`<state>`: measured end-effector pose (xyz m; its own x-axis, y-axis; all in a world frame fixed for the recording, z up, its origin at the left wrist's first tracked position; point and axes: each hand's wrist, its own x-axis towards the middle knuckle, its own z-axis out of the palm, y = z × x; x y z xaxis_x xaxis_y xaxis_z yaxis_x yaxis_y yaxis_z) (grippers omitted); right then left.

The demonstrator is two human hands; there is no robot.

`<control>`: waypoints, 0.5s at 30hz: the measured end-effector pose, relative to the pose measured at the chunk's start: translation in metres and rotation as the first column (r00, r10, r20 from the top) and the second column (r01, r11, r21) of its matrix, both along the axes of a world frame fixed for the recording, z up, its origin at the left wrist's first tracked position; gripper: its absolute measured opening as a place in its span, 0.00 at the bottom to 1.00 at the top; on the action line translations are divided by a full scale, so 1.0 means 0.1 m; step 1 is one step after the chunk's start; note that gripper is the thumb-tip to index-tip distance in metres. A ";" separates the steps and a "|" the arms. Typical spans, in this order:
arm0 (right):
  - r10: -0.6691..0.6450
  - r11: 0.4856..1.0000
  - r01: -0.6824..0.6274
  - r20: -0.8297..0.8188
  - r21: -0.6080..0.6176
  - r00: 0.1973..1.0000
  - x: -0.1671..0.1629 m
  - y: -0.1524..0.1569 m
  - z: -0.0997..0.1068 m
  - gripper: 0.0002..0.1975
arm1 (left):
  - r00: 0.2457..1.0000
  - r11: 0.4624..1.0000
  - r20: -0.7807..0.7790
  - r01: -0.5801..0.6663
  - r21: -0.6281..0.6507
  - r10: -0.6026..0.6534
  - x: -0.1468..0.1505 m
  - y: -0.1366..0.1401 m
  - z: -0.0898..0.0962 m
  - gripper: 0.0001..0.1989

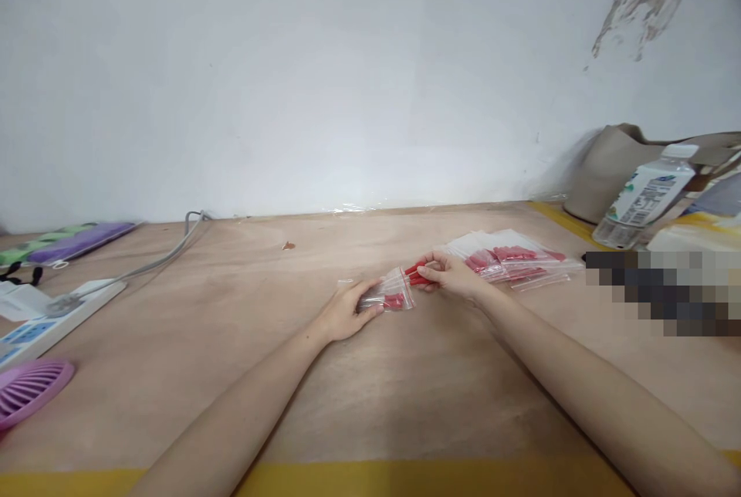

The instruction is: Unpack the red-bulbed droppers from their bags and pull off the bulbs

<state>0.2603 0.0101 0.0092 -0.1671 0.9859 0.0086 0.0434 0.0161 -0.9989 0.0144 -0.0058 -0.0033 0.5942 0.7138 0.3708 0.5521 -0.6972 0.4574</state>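
My left hand (350, 312) is closed on a small clear zip bag (405, 290) with a red line along its edge, low over the wooden table. Some red pieces (394, 301) show inside or under the clear plastic. My right hand (450, 275) pinches several thin red sticks (417, 275) at the bag's right edge; whether their tips are inside the mouth I cannot tell. Just beyond the right hand lies a spread pile of clear zip bags (515, 254) with red pieces in them.
On the left are a white power strip (86, 300) with a grey cable (156, 259), a pink fan (35, 390) and a purple pouch (84, 242). A plastic bottle (645, 200) and a beige bag (602, 169) stand at the right. A white wall (347, 80) closes off the back.
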 end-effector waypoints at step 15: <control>-0.577 0.574 -0.214 0.576 0.790 0.579 0.10 -0.01 0.01 0.11 | 0.757 0.812 -0.346 -0.583 0.022 0.554 -0.25 0.22 0.16 0.26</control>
